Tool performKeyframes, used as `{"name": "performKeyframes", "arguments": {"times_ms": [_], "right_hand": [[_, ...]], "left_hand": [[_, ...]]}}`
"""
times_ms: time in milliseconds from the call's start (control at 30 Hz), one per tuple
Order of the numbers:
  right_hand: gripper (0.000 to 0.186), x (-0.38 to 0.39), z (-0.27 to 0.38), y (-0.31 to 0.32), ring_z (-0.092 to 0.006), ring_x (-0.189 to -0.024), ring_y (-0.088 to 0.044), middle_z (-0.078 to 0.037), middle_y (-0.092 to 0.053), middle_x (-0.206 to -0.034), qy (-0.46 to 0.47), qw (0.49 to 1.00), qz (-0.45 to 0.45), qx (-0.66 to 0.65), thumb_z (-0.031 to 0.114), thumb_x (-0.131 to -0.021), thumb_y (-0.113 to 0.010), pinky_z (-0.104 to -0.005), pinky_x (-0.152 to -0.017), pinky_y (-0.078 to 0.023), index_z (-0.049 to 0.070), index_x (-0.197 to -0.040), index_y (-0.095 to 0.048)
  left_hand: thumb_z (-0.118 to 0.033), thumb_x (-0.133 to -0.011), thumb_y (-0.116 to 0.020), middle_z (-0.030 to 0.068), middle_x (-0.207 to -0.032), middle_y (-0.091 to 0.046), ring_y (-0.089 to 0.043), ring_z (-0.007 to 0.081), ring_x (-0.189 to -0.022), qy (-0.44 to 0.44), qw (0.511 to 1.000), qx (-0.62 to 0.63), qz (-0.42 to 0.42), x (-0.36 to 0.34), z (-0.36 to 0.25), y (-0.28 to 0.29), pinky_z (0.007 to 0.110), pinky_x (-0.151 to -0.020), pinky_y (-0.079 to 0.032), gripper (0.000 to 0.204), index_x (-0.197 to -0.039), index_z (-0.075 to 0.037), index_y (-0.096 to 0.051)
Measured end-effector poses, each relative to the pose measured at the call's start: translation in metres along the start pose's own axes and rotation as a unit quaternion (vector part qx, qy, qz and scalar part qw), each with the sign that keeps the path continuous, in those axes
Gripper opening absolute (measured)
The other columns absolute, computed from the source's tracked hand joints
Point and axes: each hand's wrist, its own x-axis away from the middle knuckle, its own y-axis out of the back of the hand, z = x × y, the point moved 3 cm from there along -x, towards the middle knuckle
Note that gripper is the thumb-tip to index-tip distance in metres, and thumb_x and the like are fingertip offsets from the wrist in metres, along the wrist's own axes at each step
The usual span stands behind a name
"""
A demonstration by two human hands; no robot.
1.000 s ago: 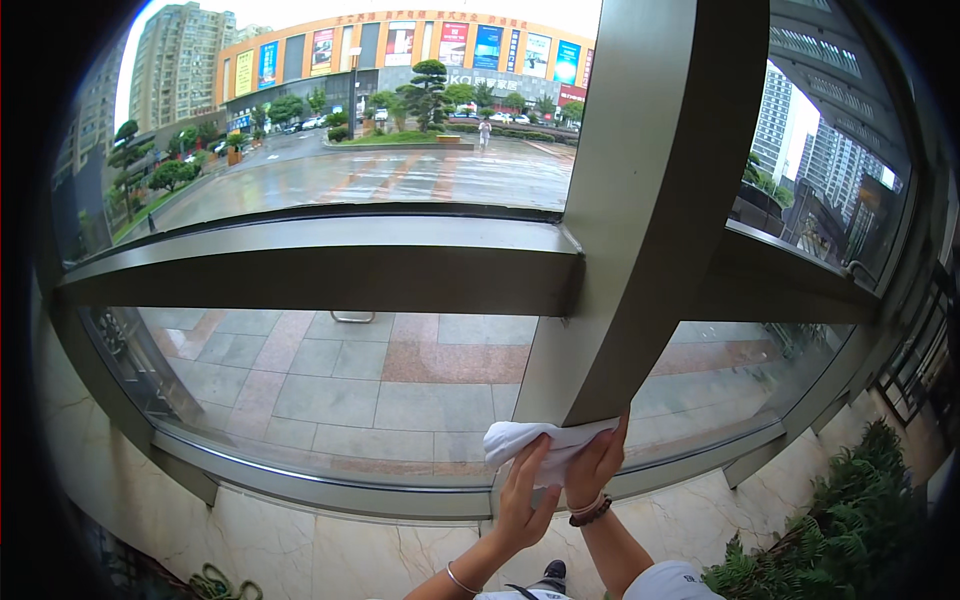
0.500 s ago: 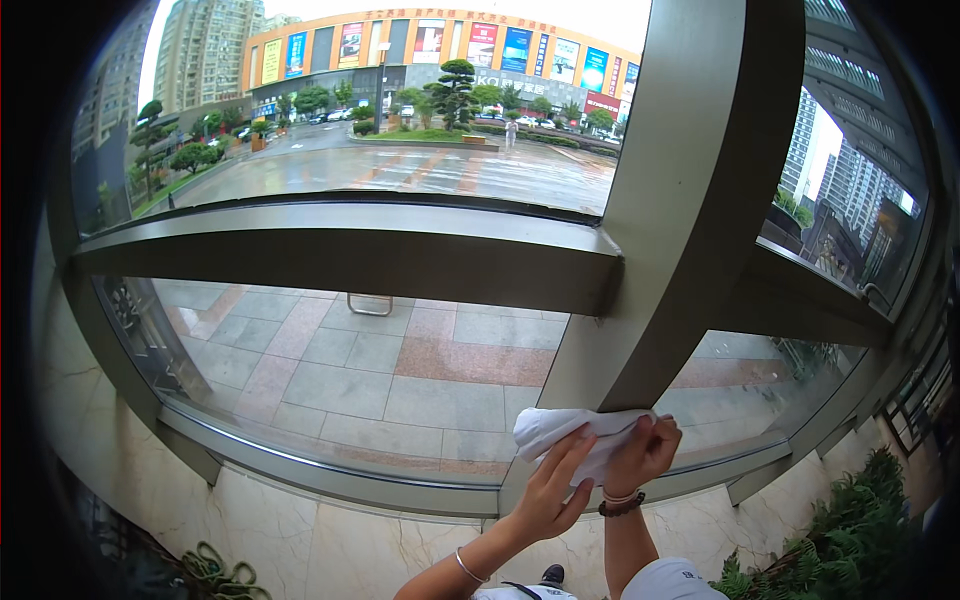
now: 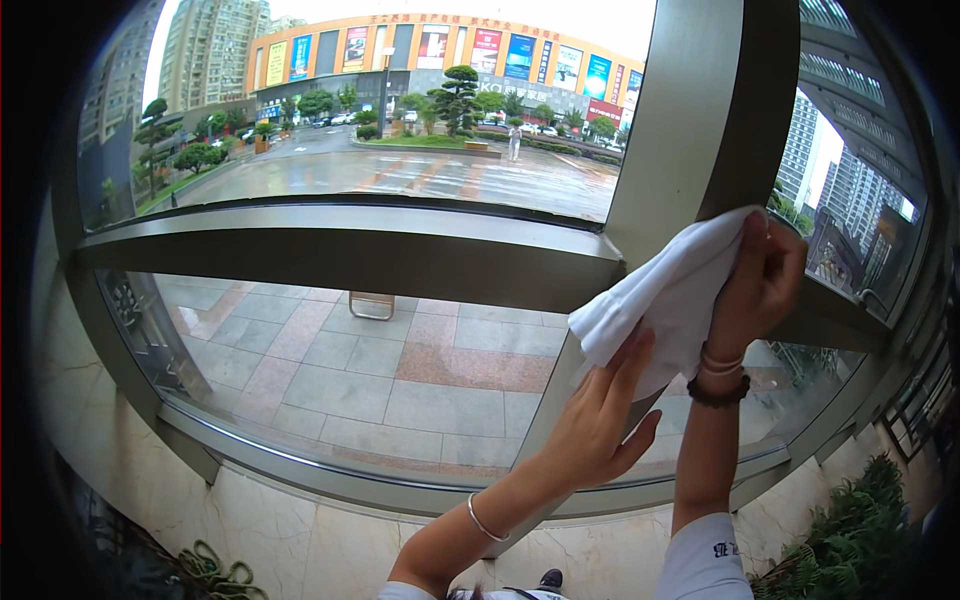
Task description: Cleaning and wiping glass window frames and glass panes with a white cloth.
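A white cloth [image 3: 660,290] is spread against the thick grey metal post [image 3: 665,140] of a glass wall, about level with the crossbar [image 3: 350,262]. The cloth's upper right corner is pinched in the closed fingers of my right hand [image 3: 768,285], which wears bracelets at the wrist. Lower down, my left hand [image 3: 600,420] lies with its fingers stretched out over the cloth's lower edge, thumb apart. A thin bangle circles my left wrist. The part of the post behind the cloth is hidden.
Glass panes [image 3: 380,370] stand on both sides of the post, with paving and a street outside. Green plants [image 3: 850,540] grow at the lower right. A coiled hose or rope [image 3: 215,572] lies at the lower left on the pale stone floor [image 3: 290,535].
Both hands have moved up the post with the cloth, the right hand farther up and to the right. More of the cloth is now unfolded between them.
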Motion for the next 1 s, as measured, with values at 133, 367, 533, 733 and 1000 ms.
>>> {"name": "performKeyframes", "arguments": {"times_ms": [133,367,533,733,1000], "right_hand": [[0.018,-0.005,-0.001,-0.004,-0.0031,-0.062,-0.040,0.006,-0.046,-0.068,-0.018,0.999,0.022,-0.037,0.019,-0.089,-0.065,-0.0186,-0.056,-0.032,0.005,-0.094,-0.056],[0.032,0.032,-0.016,0.011,-0.0061,-0.078,-0.046,-0.001,-0.048,-0.089,-0.082,0.994,0.017,-0.067,0.016,-0.091,-0.062,-0.0212,-0.070,-0.039,0.005,-0.112,-0.041],[0.022,0.076,-0.010,0.020,-0.0092,-0.089,-0.043,-0.004,-0.044,-0.097,-0.112,0.989,0.082,-0.054,0.021,-0.097,-0.051,-0.0265,-0.080,-0.038,0.003,-0.105,-0.041],[0.024,0.074,-0.009,0.024,-0.0069,-0.078,-0.041,-0.002,-0.043,-0.087,-0.131,0.984,0.118,-0.039,0.027,-0.099,-0.045,-0.0239,-0.071,-0.038,0.004,-0.098,-0.041],[0.023,0.047,-0.008,0.015,-0.0056,-0.072,-0.037,0.000,-0.041,-0.081,-0.114,0.990,0.079,-0.032,0.025,-0.099,-0.047,-0.0227,-0.066,-0.035,0.005,-0.089,-0.042]], "left_hand": [[-0.008,-0.080,-0.058,0.0282,-0.149,-0.015,-0.024,0.0497,-0.133,-0.008,1.000,0.014,-0.014,-0.007,-0.007,0.002,0.050,-0.104,-0.032,0.077,-0.145,-0.001,-0.017],[-0.005,-0.079,-0.057,0.0284,-0.149,-0.016,-0.025,0.0496,-0.133,0.017,1.000,0.014,-0.008,0.009,-0.003,-0.001,0.050,-0.104,-0.032,0.076,-0.144,0.000,-0.019],[-0.005,-0.079,-0.059,0.0302,-0.147,-0.018,-0.025,0.0496,-0.133,0.043,0.999,-0.026,-0.006,0.029,0.004,-0.006,0.050,-0.104,-0.032,0.075,-0.143,0.004,-0.020],[-0.005,-0.079,-0.062,0.0348,-0.142,-0.023,-0.030,0.0528,-0.127,0.023,0.994,-0.108,-0.023,0.018,-0.010,-0.012,0.051,-0.103,-0.032,0.075,-0.140,0.010,-0.020],[-0.001,-0.079,-0.061,0.0383,-0.136,-0.027,-0.039,0.0521,-0.119,-0.038,0.996,0.008,-0.078,-0.019,-0.008,-0.001,0.051,-0.098,-0.036,0.068,-0.133,0.010,-0.021]]}}
